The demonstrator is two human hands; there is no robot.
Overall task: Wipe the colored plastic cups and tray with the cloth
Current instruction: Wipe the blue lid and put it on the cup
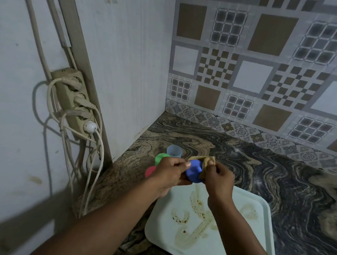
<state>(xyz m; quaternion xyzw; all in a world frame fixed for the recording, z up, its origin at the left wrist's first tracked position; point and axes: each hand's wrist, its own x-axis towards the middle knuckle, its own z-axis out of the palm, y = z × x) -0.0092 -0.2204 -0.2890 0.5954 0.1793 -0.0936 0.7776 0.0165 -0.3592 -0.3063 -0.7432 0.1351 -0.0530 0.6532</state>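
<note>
A marbled brown-and-black stone countertop (278, 181) is filling the corner between a plain white wall panel (128, 66) on the left and a wall of grey, tan and white patterned tiles (264, 64) at the back; a beige power strip (71, 95) with several pale cables plugged in is hanging on the left wall. A pale, rounded-corner plastic tray (251, 239) is lying flat on the countertop nearest the camera, its floor showing brown smeared stains (196, 206).

Both hands are being held above the far edge of the tray. The left hand (169, 174) is gripping a dark blue plastic cup (194, 172), fingers curled round it from the left; the cup is lying between the two hands, tilted on its side. The right hand (219, 178) is pinching a small beige cloth (206, 162) and holding it against the right side of the blue cup.

Three further cups are standing on the countertop just behind the left hand: a green plastic cup (159, 158), partly hidden by the knuckles; a red plastic cup (149, 172), showing at the hand's left edge; and a translucent pale blue cup (174, 151), upright and farthest back.
</note>
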